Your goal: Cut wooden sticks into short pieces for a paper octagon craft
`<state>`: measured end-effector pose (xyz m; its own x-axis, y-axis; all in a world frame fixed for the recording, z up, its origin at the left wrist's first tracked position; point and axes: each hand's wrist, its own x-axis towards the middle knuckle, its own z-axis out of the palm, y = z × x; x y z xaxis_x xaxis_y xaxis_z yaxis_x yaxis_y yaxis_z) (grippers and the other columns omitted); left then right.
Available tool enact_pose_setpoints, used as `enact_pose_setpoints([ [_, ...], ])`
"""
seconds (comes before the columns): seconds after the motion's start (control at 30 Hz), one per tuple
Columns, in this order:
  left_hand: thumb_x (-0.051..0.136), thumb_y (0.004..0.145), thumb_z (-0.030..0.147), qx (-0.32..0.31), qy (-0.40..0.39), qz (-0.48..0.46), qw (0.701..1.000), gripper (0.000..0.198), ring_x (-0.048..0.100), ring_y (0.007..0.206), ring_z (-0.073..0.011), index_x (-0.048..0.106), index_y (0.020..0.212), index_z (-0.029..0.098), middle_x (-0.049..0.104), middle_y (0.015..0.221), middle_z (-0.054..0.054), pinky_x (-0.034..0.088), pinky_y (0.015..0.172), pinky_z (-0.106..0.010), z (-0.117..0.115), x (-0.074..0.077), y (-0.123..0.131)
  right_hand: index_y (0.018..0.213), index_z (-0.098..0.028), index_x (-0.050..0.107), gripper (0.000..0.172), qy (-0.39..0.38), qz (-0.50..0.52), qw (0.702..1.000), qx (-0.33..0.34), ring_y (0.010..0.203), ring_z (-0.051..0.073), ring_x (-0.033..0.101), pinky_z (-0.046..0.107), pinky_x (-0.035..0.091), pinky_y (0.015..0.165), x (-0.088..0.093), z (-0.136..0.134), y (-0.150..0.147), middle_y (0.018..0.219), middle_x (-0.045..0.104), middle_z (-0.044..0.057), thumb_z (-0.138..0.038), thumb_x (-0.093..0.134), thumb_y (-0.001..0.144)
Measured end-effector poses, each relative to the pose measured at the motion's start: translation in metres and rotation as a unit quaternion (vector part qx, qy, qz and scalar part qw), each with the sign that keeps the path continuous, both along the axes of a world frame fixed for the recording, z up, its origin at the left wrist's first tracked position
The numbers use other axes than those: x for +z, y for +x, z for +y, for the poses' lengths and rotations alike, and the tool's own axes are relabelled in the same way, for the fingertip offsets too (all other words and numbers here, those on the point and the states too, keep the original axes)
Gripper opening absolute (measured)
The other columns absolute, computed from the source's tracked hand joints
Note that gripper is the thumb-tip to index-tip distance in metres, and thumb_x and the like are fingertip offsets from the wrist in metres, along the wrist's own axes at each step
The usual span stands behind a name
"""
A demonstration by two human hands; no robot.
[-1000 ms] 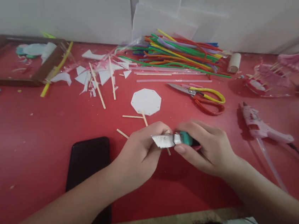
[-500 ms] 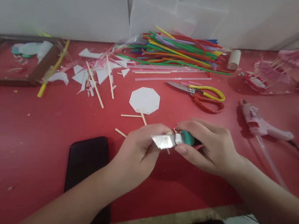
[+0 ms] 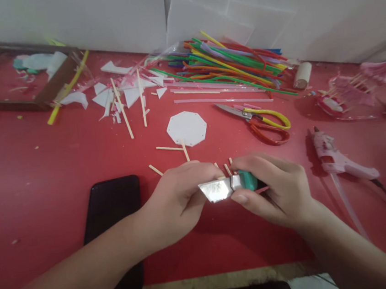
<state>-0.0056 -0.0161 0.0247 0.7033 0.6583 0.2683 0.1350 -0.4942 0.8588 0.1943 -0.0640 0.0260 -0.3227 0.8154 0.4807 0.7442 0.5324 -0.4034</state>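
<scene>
My right hand [image 3: 276, 188] is closed on a green-handled cutter [image 3: 248, 180], whose wide metal blade [image 3: 216, 191] points left. Close beside the blade, my left hand [image 3: 185, 198] is closed in a pinch, with the pale tip of a small stick showing at its fingertips; most of it is hidden. Short stick pieces [image 3: 228, 170] lie just beyond the fingers. Further back is a white octagonal card [image 3: 186, 128] with small holes along its edge, and a stick [image 3: 185, 151] touches its near edge.
Orange-and-yellow scissors [image 3: 266, 123] lie behind my right hand. A glue gun [image 3: 339, 159] with its cord is at the right, a black phone [image 3: 114, 235] under my left forearm. Behind are colourful pipe cleaners [image 3: 232, 62], white scraps [image 3: 132, 95] and a brown frame [image 3: 58, 78].
My right hand and the cutter have shifted slightly right and down. More short stick pieces now show beyond the blade. My left hand has barely moved.
</scene>
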Motion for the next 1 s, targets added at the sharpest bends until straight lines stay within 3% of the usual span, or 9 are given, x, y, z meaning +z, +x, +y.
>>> enact_pose_setpoints([
  [0.07,0.041,0.082,-0.001,-0.014,0.025,-0.002,1.0,0.023,0.053,0.062,-0.0103,0.053,0.078,0.019,0.058,0.069,0.002,0.044,0.063,-0.022,-0.002,0.002,0.0,0.09,-0.02,0.06,0.03,-0.009,0.0,1.0,-0.022,0.055,0.011,0.054,0.023,0.041,0.05,-0.001,0.002,0.006,0.067,0.062,0.001,-0.05,0.052,0.09],
  [0.17,0.039,0.087,0.002,-0.049,0.051,-0.027,0.997,0.024,0.053,0.063,-0.0112,0.05,0.076,0.02,0.062,0.07,0.001,0.045,0.065,-0.024,-0.005,0.004,-0.001,0.088,-0.022,0.061,0.023,-0.003,0.028,0.989,-0.147,0.052,0.011,0.05,0.025,0.039,0.051,-0.003,0.008,0.021,0.064,0.058,-0.001,-0.044,0.053,0.092],
  [0.2,0.039,0.089,0.005,-0.043,0.045,-0.027,0.998,0.023,0.053,0.063,-0.0113,0.051,0.077,0.02,0.062,0.07,0.0,0.044,0.064,-0.023,-0.006,0.004,-0.002,0.089,-0.022,0.061,0.021,0.002,0.044,0.981,-0.188,0.052,0.011,0.049,0.025,0.038,0.051,-0.004,0.01,0.025,0.062,0.056,-0.001,-0.04,0.052,0.093],
  [0.27,0.039,0.095,0.012,-0.005,0.007,-0.002,1.0,0.022,0.053,0.062,-0.0106,0.052,0.078,0.02,0.061,0.07,0.0,0.043,0.061,-0.022,-0.006,0.004,-0.002,0.091,-0.021,0.062,0.02,0.003,0.073,0.976,-0.207,0.052,0.011,0.049,0.026,0.039,0.052,-0.005,0.012,0.029,0.062,0.056,-0.001,-0.037,0.051,0.094],
  [0.4,0.038,0.099,0.024,0.038,-0.062,0.031,0.997,0.026,0.051,0.057,-0.0092,0.057,0.083,0.019,0.057,0.067,0.002,0.042,0.057,-0.021,-0.004,0.0,0.0,0.091,-0.02,0.059,0.023,-0.027,0.056,0.991,-0.117,0.052,0.01,0.051,0.023,0.04,0.051,-0.002,0.009,0.015,0.065,0.058,-0.001,-0.041,0.049,0.093],
  [0.53,0.042,0.094,0.014,0.015,-0.082,-0.005,0.997,0.019,0.055,0.065,-0.0102,0.057,0.084,0.017,0.059,0.072,0.001,0.044,0.061,-0.02,-0.002,-0.002,0.003,0.092,-0.017,0.059,0.03,-0.007,0.032,0.999,-0.014,0.054,0.01,0.053,0.022,0.041,0.05,0.0,0.004,-0.001,0.067,0.061,0.001,-0.045,0.048,0.093],
  [0.67,0.04,0.088,0.004,-0.026,-0.08,-0.022,0.996,0.02,0.055,0.066,-0.01,0.056,0.087,0.017,0.061,0.076,0.0,0.044,0.061,-0.021,-0.001,0.0,0.003,0.089,-0.015,0.06,0.034,0.012,0.004,1.0,0.001,0.053,0.01,0.053,0.021,0.04,0.048,-0.001,0.003,-0.004,0.064,0.062,0.002,-0.047,0.047,0.093],
  [1.0,0.043,0.08,0.001,-0.042,-0.008,0.0,0.999,0.019,0.053,0.069,-0.0115,0.049,0.083,0.019,0.059,0.078,0.001,0.041,0.063,-0.023,0.0,-0.008,-0.001,0.091,-0.016,0.06,0.037,0.014,0.014,1.0,0.012,0.053,0.01,0.052,0.021,0.042,0.049,-0.001,0.002,-0.005,0.063,0.061,0.001,-0.049,0.045,0.094],
])
